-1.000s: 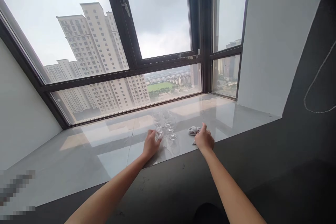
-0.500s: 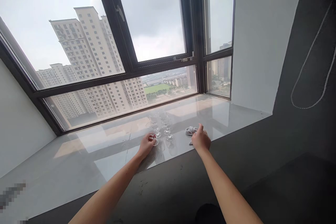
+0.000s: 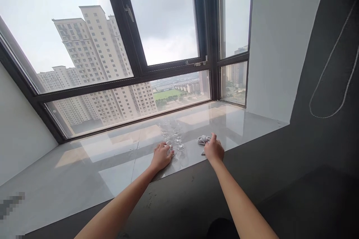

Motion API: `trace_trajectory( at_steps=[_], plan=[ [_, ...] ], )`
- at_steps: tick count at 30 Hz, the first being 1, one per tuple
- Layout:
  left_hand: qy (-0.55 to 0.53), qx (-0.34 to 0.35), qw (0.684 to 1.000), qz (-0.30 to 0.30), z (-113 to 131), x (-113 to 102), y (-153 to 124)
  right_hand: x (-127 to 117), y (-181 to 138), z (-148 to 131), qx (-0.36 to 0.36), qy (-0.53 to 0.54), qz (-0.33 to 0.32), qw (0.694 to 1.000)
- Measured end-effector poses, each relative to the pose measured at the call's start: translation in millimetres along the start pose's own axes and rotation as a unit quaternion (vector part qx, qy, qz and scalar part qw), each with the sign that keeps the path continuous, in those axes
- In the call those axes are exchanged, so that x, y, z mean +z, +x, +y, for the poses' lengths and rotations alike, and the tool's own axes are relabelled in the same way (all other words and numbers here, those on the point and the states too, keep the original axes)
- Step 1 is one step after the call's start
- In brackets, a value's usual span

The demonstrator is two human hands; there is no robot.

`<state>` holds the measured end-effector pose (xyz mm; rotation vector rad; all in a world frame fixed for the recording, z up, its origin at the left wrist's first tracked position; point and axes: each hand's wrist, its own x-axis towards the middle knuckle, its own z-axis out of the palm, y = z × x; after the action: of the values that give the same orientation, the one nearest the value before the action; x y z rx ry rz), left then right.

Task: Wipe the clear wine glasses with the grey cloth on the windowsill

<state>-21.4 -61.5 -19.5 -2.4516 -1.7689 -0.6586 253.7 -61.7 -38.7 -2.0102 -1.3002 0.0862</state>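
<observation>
Several clear stemmed glasses [image 3: 177, 130] stand upright in a close group on the glossy window sill [image 3: 112, 157]. My left hand [image 3: 162, 156] is at the near left of the group, its fingers curled round the stemmed glass [image 3: 173, 152] there. Much of that glass is hidden behind the hand; its foot shows by the fingertips. To the right, my right hand [image 3: 215, 149] is closed on a crumpled grey cloth [image 3: 203, 140], which rests on the sill near its front edge.
Behind the sill rises a dark-framed window [image 3: 174, 73] with a handle and a latch. A white wall [image 3: 272, 44] bounds the sill on the right, and a beaded cord [image 3: 322, 116] hangs beyond it. The sill's front edge drops to a dark face.
My left hand has moved a little to the right with the near-left glass, bringing it closer to the front right glass. My right hand and the cloth have stayed in place.
</observation>
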Motion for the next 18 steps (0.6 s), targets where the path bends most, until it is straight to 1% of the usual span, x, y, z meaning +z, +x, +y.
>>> trace_trajectory(
  at_steps=[5,13,18],
  plan=[
    [0.026,-0.018,0.999,-0.039,-0.4,3.3,2.5,-0.5,-0.2,-0.3,-0.001,-0.004,0.005,1.0],
    [0.01,-0.019,0.997,-0.073,1.5,3.5,3.0,0.1,0.8,1.1,-0.003,0.003,0.01,1.0],
    [0.019,-0.026,0.997,-0.075,1.7,3.2,4.3,-3.1,-1.1,0.4,-0.001,0.002,0.007,1.0]
  ],
)
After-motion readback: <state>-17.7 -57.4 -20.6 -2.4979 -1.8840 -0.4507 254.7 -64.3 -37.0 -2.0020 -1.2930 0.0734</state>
